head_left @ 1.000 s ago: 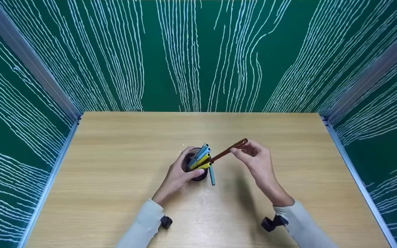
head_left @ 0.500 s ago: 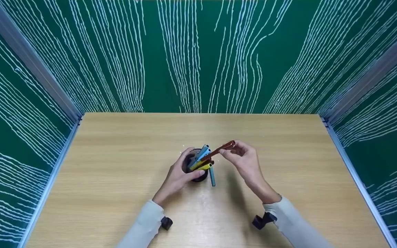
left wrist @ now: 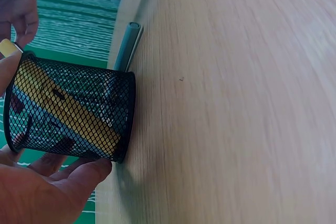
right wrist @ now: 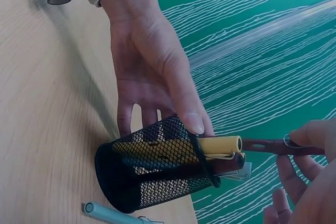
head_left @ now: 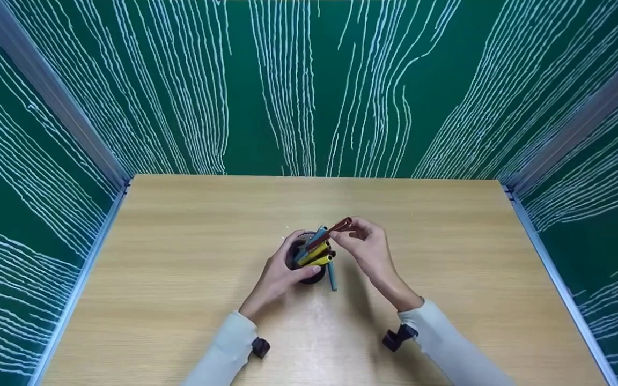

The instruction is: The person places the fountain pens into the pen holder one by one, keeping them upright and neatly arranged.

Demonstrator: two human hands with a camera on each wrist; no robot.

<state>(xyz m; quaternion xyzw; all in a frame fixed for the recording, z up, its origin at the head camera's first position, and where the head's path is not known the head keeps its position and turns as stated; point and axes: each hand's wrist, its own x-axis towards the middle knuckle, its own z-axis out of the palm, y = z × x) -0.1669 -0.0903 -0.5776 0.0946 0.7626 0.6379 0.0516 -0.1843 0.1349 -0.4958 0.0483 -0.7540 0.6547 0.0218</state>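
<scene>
My left hand (head_left: 274, 276) grips a black mesh pen cup (right wrist: 111, 177), its thumb along the near side and the fingers round the far side. Yellow pens (head_left: 323, 261), a blue pen (head_left: 317, 234) and another dark red pen (right wrist: 228, 165) lean out over the rim. With thumb and fingertips, my right hand (head_left: 369, 249) pinches a dark red pen (head_left: 336, 230) by its clip end, the lower end slanting down over the cup's mouth. A teal pen (right wrist: 111, 214) lies on the table right beside the cup's base.
The wooden table (head_left: 196, 214) is enclosed by green walls (head_left: 341, 96) with white wavy lines. Metal posts (head_left: 78, 102) stand at its back corners. Dark wrist cameras (head_left: 400, 336) stick out from both sleeves.
My right hand has moved left, bringing the dark red pen from beside the cup to over its mouth. The left hand and the cup have hardly moved.
</scene>
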